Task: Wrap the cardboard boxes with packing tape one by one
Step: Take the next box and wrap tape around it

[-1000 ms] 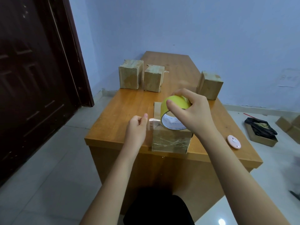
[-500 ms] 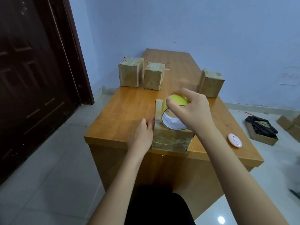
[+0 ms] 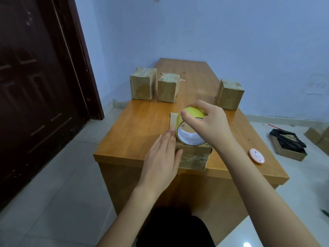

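Note:
A cardboard box (image 3: 194, 156) with clear tape across its front stands at the near edge of the wooden table (image 3: 138, 125). My right hand (image 3: 208, 123) grips a yellow roll of packing tape (image 3: 191, 129) on top of the box. My left hand (image 3: 162, 160) lies flat with straight fingers against the box's left side, its thumb on the front face. Three more cardboard boxes stand farther back: two on the left (image 3: 143, 83) (image 3: 168, 87) and one on the right (image 3: 229, 94).
A small pink round object (image 3: 256, 155) lies on the table near its right edge. A dark door (image 3: 35, 86) fills the left. On the floor to the right sits an open carton with black material (image 3: 287, 144), with more cartons (image 3: 316, 136) behind it.
My left hand moved right from beside the box and now presses flat against its left side. The right hand and tape roll stayed on top, shifting only slightly.

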The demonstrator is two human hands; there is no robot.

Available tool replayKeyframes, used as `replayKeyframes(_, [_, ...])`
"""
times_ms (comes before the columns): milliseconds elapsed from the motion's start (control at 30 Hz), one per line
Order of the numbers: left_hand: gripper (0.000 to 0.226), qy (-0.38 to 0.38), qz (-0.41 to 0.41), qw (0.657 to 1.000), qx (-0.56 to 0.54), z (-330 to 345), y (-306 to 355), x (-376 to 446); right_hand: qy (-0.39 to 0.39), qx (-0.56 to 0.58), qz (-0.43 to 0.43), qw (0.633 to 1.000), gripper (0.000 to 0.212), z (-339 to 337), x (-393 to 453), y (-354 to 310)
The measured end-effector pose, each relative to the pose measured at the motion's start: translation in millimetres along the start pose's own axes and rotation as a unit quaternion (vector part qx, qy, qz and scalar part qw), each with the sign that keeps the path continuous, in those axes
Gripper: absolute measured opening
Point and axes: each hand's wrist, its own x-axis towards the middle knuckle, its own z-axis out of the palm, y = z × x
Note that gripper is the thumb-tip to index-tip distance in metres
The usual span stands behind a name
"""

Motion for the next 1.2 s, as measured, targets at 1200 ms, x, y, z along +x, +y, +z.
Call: replayKeyframes(1200, [0.062, -0.049, 0.031, 0.996, 0.064, 1.8, 2.0, 16.5, -0.077, 0.158, 0.204, 0.963, 0.009, -28.3, -22.3, 52.5])
